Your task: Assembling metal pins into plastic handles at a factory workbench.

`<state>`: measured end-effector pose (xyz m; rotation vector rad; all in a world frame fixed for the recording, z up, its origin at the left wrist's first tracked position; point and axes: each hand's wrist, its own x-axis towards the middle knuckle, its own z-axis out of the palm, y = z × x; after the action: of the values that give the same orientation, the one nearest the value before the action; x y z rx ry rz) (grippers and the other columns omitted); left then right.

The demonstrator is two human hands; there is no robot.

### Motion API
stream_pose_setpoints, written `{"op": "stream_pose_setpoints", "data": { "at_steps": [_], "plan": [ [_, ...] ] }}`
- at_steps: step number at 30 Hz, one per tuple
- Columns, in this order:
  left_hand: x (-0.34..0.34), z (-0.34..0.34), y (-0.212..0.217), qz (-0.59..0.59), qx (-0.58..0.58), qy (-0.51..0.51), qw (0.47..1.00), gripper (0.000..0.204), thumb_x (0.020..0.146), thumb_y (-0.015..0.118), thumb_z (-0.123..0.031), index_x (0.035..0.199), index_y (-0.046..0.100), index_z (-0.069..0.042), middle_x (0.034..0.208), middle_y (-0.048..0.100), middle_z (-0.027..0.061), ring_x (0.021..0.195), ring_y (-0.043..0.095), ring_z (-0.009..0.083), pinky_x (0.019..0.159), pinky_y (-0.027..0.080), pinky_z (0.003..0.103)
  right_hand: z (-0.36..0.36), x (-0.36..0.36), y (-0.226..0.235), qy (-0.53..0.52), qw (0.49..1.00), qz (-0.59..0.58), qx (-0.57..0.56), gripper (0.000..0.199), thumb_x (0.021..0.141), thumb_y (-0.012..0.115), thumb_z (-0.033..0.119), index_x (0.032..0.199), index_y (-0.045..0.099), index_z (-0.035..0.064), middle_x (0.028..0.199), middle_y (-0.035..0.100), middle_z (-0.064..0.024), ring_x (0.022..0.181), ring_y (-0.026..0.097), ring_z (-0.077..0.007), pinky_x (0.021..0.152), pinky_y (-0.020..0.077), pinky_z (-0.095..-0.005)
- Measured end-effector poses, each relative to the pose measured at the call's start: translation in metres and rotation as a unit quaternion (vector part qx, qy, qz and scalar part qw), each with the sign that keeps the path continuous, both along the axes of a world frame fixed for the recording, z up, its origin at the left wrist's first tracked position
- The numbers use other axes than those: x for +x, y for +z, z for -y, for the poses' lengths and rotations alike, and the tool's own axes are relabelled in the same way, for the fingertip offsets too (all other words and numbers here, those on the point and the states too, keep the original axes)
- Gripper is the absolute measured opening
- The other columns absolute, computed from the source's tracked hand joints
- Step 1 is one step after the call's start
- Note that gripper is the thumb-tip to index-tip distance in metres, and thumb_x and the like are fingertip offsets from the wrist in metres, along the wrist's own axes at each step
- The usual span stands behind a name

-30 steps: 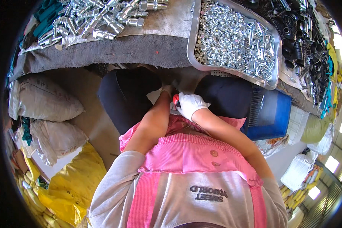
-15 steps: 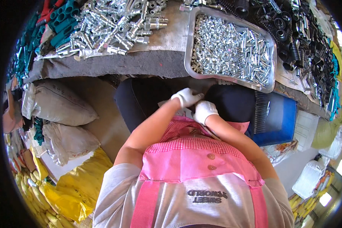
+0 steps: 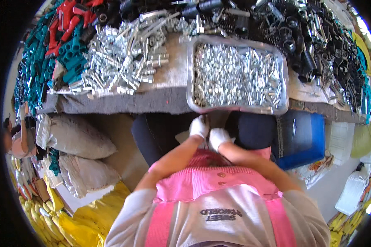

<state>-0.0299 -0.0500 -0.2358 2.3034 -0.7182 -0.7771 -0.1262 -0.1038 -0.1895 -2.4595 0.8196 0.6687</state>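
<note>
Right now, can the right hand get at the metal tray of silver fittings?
Probably yes. The right hand sits in the lap just below the metal tray, whose near rim overhangs the bench edge; nothing lies between them.

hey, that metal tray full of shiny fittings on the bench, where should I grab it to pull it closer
Probably best to grip the metal tray by its raised rim at the near long edge, coming from the seated side. That edge overhangs the bench front just above the gloved left hand and right hand, so fingers can hook under the lip. Use both hands near the corners; it is heaped with fittings.
</note>
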Motion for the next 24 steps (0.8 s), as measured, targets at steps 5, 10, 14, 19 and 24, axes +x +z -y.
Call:
{"op": "stream_pose_setpoints", "data": {
  "at_steps": [5,10,14,19,24],
  "plan": [
    [0.010,0.002,0.018,0.015,0.020,-0.009,1.000,0.041,0.093,0.039,-0.039,0.092,0.064,-0.007,0.089,0.063,0.0238,0.086,0.060,0.0431,0.075,0.048,0.051,0.022,0.020,0.055,0.076,0.991,-0.077,0.082,0.025,0.076,0.058,0.017,0.092,0.070,0.0026,0.097,0.066,-0.0203,0.091,0.066,-0.0326,0.078,0.0526,-0.0427],
    [0.014,-0.002,0.037,-0.003,0.010,-0.009,1.000,0.040,0.092,0.043,-0.036,0.095,0.064,-0.003,0.088,0.063,0.0249,0.087,0.060,0.0426,0.076,0.047,0.049,0.023,0.026,0.071,0.077,0.991,-0.079,0.079,0.026,0.074,0.061,0.019,0.092,0.071,0.0033,0.099,0.066,-0.0194,0.093,0.065,-0.0322,0.081,0.0518,-0.0416],
    [0.019,-0.002,0.024,-0.008,0.012,-0.002,1.000,0.041,0.091,0.044,-0.036,0.088,0.066,-0.002,0.088,0.063,0.0248,0.086,0.060,0.0422,0.075,0.048,0.049,0.021,0.029,0.045,0.089,0.993,-0.052,0.060,0.026,0.071,0.059,0.021,0.085,0.071,0.0029,0.090,0.067,-0.0211,0.085,0.066,-0.0337,0.077,0.0527,-0.0433],
    [0.022,-0.008,-0.020,0.047,-0.087,0.041,0.994,0.034,0.081,0.056,-0.034,0.079,0.068,-0.002,0.084,0.063,0.0253,0.083,0.061,0.0419,0.075,0.049,0.049,0.011,0.030,0.006,0.062,0.998,-0.014,0.021,0.024,0.076,0.054,0.018,0.087,0.071,0.0054,0.088,0.067,-0.0200,0.080,0.067,-0.0337,0.072,0.0528,-0.0465],
    [0.024,-0.004,0.014,-0.020,0.027,0.044,0.998,0.033,0.085,0.053,-0.031,0.083,0.067,-0.002,0.087,0.064,0.0239,0.085,0.061,0.0409,0.074,0.049,0.048,0.022,0.041,0.045,0.124,0.987,-0.080,0.063,0.026,0.076,0.055,0.019,0.090,0.071,0.0042,0.096,0.067,-0.0188,0.089,0.066,-0.0321,0.078,0.0528,-0.0418]
  ]
}}
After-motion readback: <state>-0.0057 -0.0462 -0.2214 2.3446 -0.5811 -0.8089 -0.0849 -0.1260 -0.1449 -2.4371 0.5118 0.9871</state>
